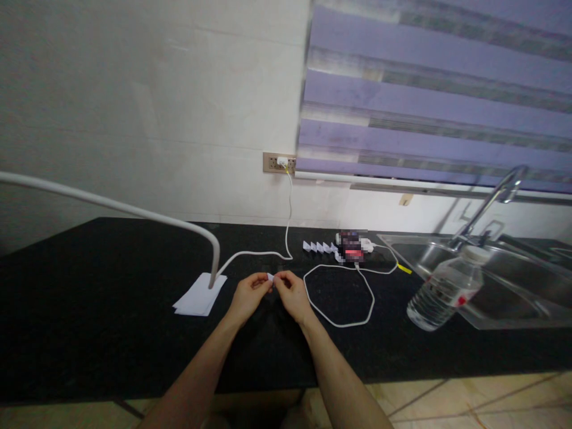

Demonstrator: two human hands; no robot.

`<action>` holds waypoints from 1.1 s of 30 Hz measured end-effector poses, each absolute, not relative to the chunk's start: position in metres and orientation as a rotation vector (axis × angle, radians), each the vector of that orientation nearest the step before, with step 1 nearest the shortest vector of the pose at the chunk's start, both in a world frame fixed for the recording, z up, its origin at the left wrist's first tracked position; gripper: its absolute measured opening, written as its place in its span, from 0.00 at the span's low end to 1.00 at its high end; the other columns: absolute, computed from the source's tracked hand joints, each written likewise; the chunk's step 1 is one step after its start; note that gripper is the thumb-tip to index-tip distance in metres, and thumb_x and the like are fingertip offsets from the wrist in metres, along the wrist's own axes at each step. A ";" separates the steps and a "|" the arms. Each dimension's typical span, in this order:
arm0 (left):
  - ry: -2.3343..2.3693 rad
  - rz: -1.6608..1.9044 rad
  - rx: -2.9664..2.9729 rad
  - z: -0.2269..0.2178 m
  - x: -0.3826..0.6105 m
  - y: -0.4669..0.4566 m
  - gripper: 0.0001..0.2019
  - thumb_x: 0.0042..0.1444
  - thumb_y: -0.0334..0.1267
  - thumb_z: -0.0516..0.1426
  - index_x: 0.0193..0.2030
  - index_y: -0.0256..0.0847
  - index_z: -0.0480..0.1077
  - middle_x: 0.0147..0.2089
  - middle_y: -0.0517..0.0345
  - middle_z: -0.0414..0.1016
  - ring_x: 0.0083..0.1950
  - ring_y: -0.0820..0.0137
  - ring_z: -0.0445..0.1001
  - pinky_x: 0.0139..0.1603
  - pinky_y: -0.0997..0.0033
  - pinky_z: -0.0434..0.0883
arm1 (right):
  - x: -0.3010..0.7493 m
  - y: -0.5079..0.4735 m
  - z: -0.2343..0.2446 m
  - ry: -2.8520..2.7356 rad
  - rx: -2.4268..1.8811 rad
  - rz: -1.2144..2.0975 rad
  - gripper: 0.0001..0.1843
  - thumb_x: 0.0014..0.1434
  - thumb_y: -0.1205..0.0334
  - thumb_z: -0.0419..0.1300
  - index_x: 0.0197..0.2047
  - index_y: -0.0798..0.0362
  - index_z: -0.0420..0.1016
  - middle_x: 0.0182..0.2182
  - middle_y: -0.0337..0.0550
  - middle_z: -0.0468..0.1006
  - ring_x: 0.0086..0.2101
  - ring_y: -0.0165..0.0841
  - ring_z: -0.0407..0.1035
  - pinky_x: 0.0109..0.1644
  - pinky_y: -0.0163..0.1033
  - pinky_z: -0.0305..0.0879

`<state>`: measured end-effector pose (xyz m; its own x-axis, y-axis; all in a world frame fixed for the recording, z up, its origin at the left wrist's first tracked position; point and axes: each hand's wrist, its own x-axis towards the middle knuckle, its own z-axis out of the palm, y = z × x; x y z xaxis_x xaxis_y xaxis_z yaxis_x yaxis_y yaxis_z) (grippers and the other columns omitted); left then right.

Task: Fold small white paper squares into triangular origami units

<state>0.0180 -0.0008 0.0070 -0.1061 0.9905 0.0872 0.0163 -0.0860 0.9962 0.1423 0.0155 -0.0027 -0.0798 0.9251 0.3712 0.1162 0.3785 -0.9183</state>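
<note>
Above the black countertop (111, 339), my left hand (249, 295) and my right hand (291, 293) meet at the fingertips. Both pinch a small piece of folded white paper (270, 277) between them; most of it is hidden by the fingers. Left of my left hand lies a short stack of white paper sheets (194, 301), slightly fanned. Beyond my right hand, several small folded white paper pieces (319, 247) stand in a row. Their right end reaches a phone-like device (352, 247), which is blurred out.
A white cable (340, 326) loops on the counter right of my hands. Another white cord (290, 208) runs to the wall socket (273, 162). A thick white cable (134, 208) crosses at left. A water bottle (440, 292) stands before the steel sink (504, 322) and faucet (487, 208).
</note>
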 end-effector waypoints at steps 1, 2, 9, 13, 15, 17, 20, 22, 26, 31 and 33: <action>1.277 1.315 1.258 0.008 0.018 -0.002 0.13 0.42 0.42 0.59 0.33 0.36 0.72 0.29 0.57 0.75 0.30 0.71 0.72 0.36 0.72 0.69 | 0.142 0.016 -0.002 -1.493 -0.980 0.903 0.08 0.51 0.60 0.54 0.29 0.55 0.71 0.24 0.38 0.71 0.27 0.29 0.65 0.32 0.33 0.61; 1.297 1.283 1.294 0.009 0.018 -0.002 0.13 0.43 0.43 0.58 0.33 0.36 0.72 0.29 0.57 0.75 0.30 0.71 0.72 0.35 0.72 0.68 | 0.142 0.016 -0.002 -1.484 -0.984 0.908 0.08 0.51 0.60 0.54 0.29 0.55 0.71 0.24 0.38 0.71 0.26 0.29 0.65 0.32 0.33 0.61; 1.370 1.271 1.614 0.007 0.017 -0.006 0.13 0.47 0.44 0.53 0.30 0.36 0.72 0.25 0.58 0.73 0.26 0.71 0.69 0.28 0.74 0.64 | 0.142 0.013 0.002 -1.504 -0.979 0.942 0.09 0.51 0.59 0.55 0.28 0.56 0.71 0.24 0.38 0.71 0.26 0.28 0.64 0.31 0.32 0.60; 1.457 1.282 1.696 0.005 0.018 -0.007 0.13 0.47 0.44 0.53 0.27 0.36 0.72 0.23 0.58 0.71 0.24 0.72 0.66 0.27 0.75 0.61 | 0.139 0.013 0.000 -1.527 -1.006 0.937 0.10 0.51 0.57 0.54 0.26 0.56 0.70 0.21 0.36 0.68 0.23 0.27 0.60 0.28 0.32 0.58; 1.480 1.297 1.694 0.005 0.019 -0.007 0.12 0.48 0.43 0.52 0.27 0.36 0.71 0.22 0.59 0.70 0.24 0.72 0.65 0.27 0.75 0.61 | 0.137 0.015 -0.002 -1.482 -1.032 0.940 0.10 0.50 0.57 0.55 0.25 0.56 0.70 0.20 0.35 0.67 0.22 0.26 0.59 0.28 0.31 0.58; 1.484 1.300 1.678 0.006 0.019 -0.006 0.12 0.48 0.44 0.52 0.26 0.37 0.71 0.22 0.60 0.69 0.24 0.73 0.65 0.26 0.75 0.60 | 0.135 0.016 -0.004 -1.424 -1.046 0.962 0.10 0.50 0.57 0.55 0.25 0.56 0.70 0.20 0.35 0.67 0.22 0.26 0.60 0.27 0.31 0.58; 1.476 1.282 1.667 0.007 0.019 -0.007 0.12 0.49 0.44 0.52 0.25 0.38 0.69 0.21 0.62 0.66 0.23 0.74 0.62 0.25 0.76 0.59 | 0.136 0.017 -0.006 -1.398 -1.040 1.013 0.10 0.49 0.57 0.56 0.27 0.56 0.71 0.20 0.36 0.68 0.22 0.27 0.60 0.27 0.32 0.58; 1.461 1.278 1.693 0.007 0.019 -0.008 0.11 0.49 0.44 0.52 0.24 0.38 0.67 0.20 0.64 0.63 0.22 0.75 0.60 0.24 0.76 0.57 | 0.137 0.016 -0.006 -1.426 -1.015 1.016 0.10 0.50 0.57 0.56 0.28 0.56 0.72 0.21 0.36 0.69 0.23 0.27 0.61 0.28 0.32 0.59; 1.446 1.266 1.781 0.007 0.021 -0.012 0.10 0.49 0.42 0.51 0.22 0.39 0.64 0.19 0.66 0.58 0.22 0.75 0.57 0.24 0.76 0.55 | 0.139 0.013 -0.002 -1.516 -0.962 0.979 0.10 0.51 0.58 0.54 0.28 0.56 0.72 0.23 0.37 0.70 0.25 0.27 0.62 0.30 0.32 0.60; 1.452 1.239 1.845 0.005 0.023 -0.010 0.10 0.50 0.41 0.49 0.22 0.40 0.61 0.20 0.67 0.56 0.23 0.75 0.57 0.25 0.76 0.55 | 0.134 0.013 -0.001 -1.371 -1.004 0.996 0.10 0.49 0.59 0.56 0.23 0.57 0.70 0.20 0.36 0.69 0.23 0.27 0.61 0.29 0.32 0.59; 1.466 1.194 1.846 0.005 0.022 -0.009 0.11 0.51 0.41 0.48 0.22 0.40 0.61 0.20 0.66 0.58 0.24 0.74 0.59 0.26 0.75 0.56 | 0.133 0.014 -0.002 -1.322 -1.016 1.055 0.10 0.48 0.58 0.57 0.24 0.57 0.72 0.20 0.36 0.69 0.23 0.27 0.61 0.28 0.32 0.59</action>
<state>0.0220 -0.0087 0.0047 0.0386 0.9441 0.3275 0.5117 -0.3002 0.8050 0.1334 0.0139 -0.0017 -0.0224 0.9721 0.2335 -0.0114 0.2333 -0.9723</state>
